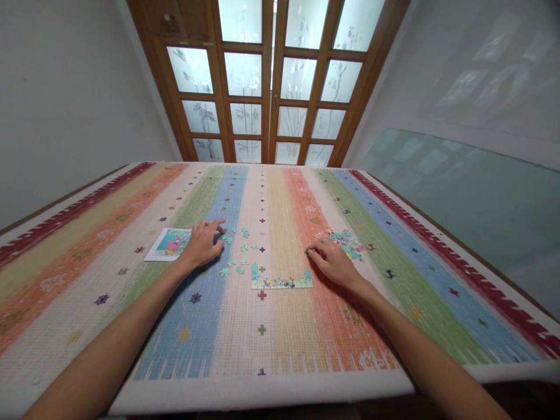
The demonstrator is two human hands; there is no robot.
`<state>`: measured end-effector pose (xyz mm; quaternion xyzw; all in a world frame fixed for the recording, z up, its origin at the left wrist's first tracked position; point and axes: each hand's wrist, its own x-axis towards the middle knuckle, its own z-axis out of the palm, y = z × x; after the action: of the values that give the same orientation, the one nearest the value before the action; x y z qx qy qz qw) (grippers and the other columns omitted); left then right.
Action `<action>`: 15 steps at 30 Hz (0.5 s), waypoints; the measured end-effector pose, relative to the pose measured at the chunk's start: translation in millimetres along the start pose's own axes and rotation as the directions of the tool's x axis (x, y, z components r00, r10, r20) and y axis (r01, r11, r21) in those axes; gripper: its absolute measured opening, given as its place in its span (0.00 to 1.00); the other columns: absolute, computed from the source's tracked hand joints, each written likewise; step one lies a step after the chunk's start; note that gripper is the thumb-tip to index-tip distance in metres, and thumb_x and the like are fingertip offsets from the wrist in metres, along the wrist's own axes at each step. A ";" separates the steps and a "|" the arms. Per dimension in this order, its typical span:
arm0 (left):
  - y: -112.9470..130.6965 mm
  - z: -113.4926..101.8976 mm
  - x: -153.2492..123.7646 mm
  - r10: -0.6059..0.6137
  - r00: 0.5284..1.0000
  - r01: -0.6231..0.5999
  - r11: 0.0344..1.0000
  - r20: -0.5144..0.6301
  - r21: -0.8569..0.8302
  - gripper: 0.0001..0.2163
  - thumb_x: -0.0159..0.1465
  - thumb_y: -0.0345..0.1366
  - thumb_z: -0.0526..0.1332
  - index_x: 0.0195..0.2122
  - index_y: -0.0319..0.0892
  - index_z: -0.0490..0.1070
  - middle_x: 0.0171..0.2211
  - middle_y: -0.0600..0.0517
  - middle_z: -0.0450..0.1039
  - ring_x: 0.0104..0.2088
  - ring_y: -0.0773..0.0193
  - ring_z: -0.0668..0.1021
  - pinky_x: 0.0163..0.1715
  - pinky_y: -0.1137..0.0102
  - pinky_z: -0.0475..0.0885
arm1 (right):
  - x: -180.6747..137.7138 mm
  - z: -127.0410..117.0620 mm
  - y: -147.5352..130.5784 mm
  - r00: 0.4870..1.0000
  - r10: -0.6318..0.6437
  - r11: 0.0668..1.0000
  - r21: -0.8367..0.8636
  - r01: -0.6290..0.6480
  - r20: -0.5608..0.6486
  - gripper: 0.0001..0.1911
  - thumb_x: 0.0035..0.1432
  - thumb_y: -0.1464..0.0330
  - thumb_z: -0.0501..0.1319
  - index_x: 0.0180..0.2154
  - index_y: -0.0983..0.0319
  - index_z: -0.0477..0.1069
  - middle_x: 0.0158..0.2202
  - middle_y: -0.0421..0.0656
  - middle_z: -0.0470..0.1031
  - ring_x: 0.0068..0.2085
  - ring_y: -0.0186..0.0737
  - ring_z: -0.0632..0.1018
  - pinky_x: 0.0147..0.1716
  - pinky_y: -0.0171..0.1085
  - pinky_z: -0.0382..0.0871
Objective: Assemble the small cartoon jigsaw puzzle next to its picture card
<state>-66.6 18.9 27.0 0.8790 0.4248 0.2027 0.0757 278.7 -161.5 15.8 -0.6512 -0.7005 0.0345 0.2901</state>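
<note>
My right hand (332, 258) pinches a small puzzle piece (307, 251), mostly covered by the fingertips. Just beyond that hand lies a heap of loose puzzle pieces (347, 243), teal with bits of pink and yellow. My left hand (203, 243) is open, index finger stretched out and thumb apart, by several scattered teal pieces (240, 270). Between the hands, a joined strip of puzzle (282, 283) runs left to right, with a short upright part at each end. A picture card (165, 245) with a pink cartoon figure lies partly behind my left hand.
A striped, patterned cloth (284, 326) covers the table, its near edge hanging down in front. Wooden doors with frosted panes (271, 87) stand beyond the far edge. A pale glass-like panel (464, 204) leans along the right side, near the wall.
</note>
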 end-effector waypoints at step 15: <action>-4.7 -5.1 0.7 0.060 0.997 -0.065 0.993 0.050 0.094 0.17 0.59 0.38 0.57 0.45 0.43 0.80 0.42 0.42 0.77 0.47 0.43 0.73 0.49 0.50 0.68 | 0.2 -0.7 -1.1 1.000 -0.005 1.000 -0.023 0.005 0.012 0.11 0.66 0.69 0.57 0.34 0.60 0.77 0.35 0.47 0.76 0.39 0.46 0.76 0.41 0.42 0.67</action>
<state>-71.7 22.2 30.4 0.8991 0.4044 0.1635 0.0373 278.1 -161.6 16.9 -0.6526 -0.7042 0.0296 0.2782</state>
